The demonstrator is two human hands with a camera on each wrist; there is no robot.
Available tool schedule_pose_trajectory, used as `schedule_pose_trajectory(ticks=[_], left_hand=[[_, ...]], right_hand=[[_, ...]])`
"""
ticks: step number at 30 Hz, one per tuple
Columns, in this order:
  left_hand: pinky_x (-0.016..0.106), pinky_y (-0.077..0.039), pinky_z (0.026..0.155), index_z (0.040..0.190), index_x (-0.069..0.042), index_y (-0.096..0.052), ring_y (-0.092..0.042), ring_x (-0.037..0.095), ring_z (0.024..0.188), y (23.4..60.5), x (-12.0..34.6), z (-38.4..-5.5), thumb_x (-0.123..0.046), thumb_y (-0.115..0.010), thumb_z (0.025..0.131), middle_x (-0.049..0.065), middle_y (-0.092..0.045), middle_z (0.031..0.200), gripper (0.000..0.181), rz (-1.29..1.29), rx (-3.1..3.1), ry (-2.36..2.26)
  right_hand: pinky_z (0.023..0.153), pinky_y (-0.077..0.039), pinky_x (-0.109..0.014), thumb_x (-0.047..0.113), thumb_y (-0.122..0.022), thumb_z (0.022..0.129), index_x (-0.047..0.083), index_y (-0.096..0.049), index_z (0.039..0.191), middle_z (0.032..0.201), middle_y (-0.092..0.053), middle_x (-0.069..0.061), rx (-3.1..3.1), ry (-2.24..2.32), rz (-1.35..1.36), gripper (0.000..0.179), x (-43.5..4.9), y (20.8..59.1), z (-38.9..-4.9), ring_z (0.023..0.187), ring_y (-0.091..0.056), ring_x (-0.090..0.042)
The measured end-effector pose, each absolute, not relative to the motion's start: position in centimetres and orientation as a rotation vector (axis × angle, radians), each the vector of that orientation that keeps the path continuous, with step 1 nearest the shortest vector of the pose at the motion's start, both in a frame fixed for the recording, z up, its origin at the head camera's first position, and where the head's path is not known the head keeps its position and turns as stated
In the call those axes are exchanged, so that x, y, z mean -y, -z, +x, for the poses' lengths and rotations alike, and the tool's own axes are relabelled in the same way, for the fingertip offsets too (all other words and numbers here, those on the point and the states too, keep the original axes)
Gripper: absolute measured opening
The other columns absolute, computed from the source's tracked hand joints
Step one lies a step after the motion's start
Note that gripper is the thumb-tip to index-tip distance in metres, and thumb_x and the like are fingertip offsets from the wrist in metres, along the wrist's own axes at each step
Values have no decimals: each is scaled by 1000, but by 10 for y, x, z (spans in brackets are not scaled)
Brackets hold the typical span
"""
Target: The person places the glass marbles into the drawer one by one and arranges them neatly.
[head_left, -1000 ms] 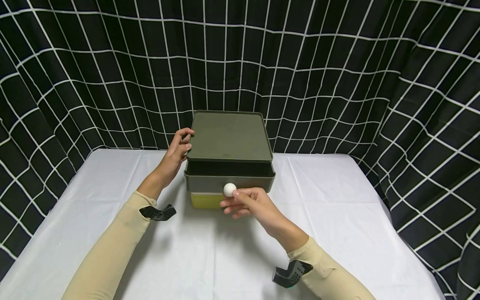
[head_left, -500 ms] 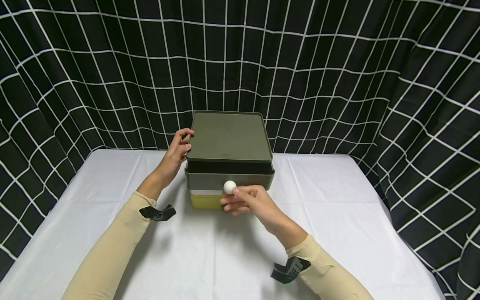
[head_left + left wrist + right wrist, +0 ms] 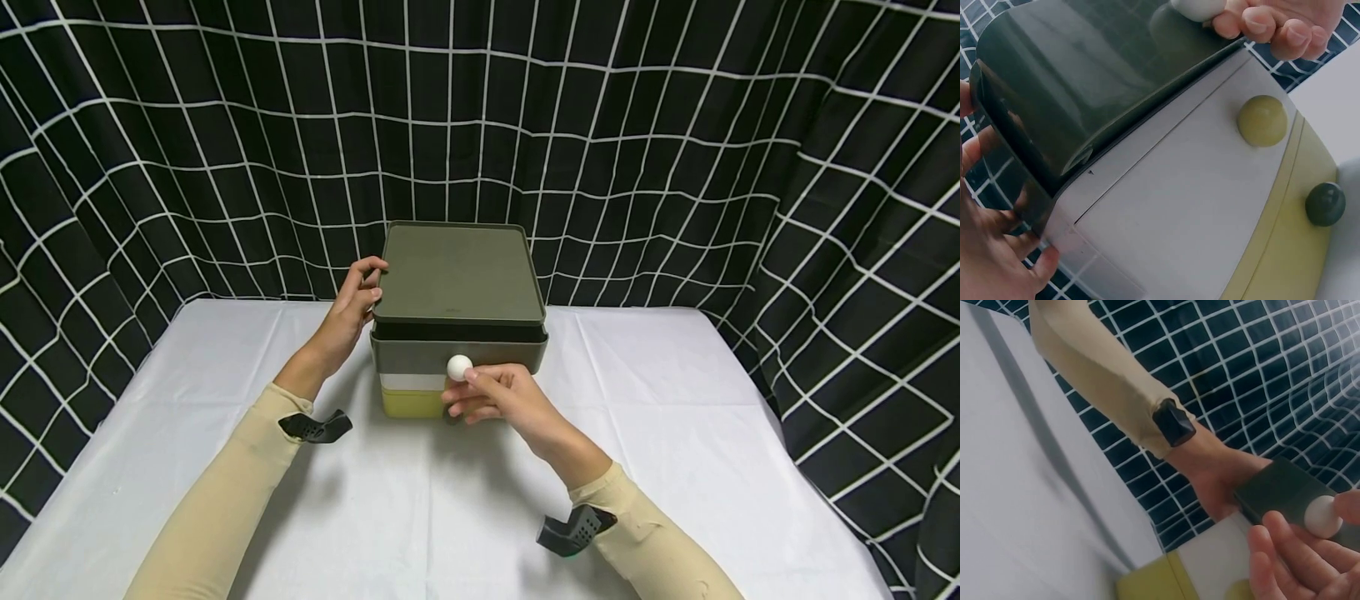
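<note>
A small drawer box with a dark green top (image 3: 457,271) stands on the table. Its grey-green top drawer (image 3: 405,357) juts out, leaving a narrow dark gap behind its front. My right hand (image 3: 513,400) pinches the drawer's white round knob (image 3: 460,367) between thumb and index finger, the other fingers loosely bent below. Against the box's left side rests my left hand (image 3: 347,310), fingers spread, tips at the upper edge. Below, the left wrist view shows a white drawer (image 3: 1179,194) with a yellow knob (image 3: 1262,120) and a yellow drawer (image 3: 1291,250) with a dark green knob (image 3: 1325,204).
A white cloth covers the table (image 3: 645,400) around the box. Black curtains with a white grid (image 3: 465,108) hang behind and on both sides. A dark wrist camera (image 3: 573,531) sits on the right sleeve, another camera (image 3: 315,426) on the left.
The top drawer has slid further back into the box, narrowing the gap. My right hand has moved away from me with its knob. My left hand has stayed in place.
</note>
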State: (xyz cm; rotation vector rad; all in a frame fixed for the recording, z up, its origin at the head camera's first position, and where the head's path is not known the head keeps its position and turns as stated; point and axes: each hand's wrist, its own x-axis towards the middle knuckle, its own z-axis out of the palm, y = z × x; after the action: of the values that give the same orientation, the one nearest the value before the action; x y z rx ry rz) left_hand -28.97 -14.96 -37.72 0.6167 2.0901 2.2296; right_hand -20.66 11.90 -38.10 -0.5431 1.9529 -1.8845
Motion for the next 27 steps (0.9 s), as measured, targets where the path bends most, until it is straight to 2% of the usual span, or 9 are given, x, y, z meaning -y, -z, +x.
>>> schedule_pose_trajectory(ticks=[5,11,15,22,27], left_hand=[[59,-11,117,130,-32,-37,-9,28,157,377,150,-288,-21,-35,100,14,-9,170,32,622,-2090,-2235],[44,-20,106,131,-31,-37,-16,27,151,377,151,-290,-20,-35,100,13,-9,170,33,614,-2100,-2233],[40,-20,100,131,-32,-37,-14,25,152,377,150,-290,-21,-35,100,12,-9,170,33,616,-2111,-2224],[48,-20,110,133,-29,-37,-19,29,150,379,150,-291,-20,-36,100,15,-11,168,34,626,-2107,-2235],[58,-14,117,135,-26,-36,-12,29,156,378,150,-292,-21,-36,100,15,-9,169,35,627,-2110,-2230]], right_hand=[[74,-57,-26,23,-50,105,-14,-61,124,96,-78,3,-1955,1888,-520,43,-117,380,-210,83,-73,-9],[75,-58,-27,22,-50,105,-17,-60,122,98,-79,-2,-1984,1889,-573,44,-115,381,-215,82,-73,-8],[74,-58,-28,22,-50,105,-17,-61,121,96,-79,0,-2001,1888,-573,44,-115,381,-218,82,-74,-8],[75,-57,-26,23,-51,105,-16,-62,121,91,-78,7,-2007,1884,-558,43,-114,382,-225,82,-74,-8],[74,-56,-25,22,-49,105,-16,-61,123,91,-78,10,-2008,1882,-558,44,-114,381,-228,82,-73,-7]])
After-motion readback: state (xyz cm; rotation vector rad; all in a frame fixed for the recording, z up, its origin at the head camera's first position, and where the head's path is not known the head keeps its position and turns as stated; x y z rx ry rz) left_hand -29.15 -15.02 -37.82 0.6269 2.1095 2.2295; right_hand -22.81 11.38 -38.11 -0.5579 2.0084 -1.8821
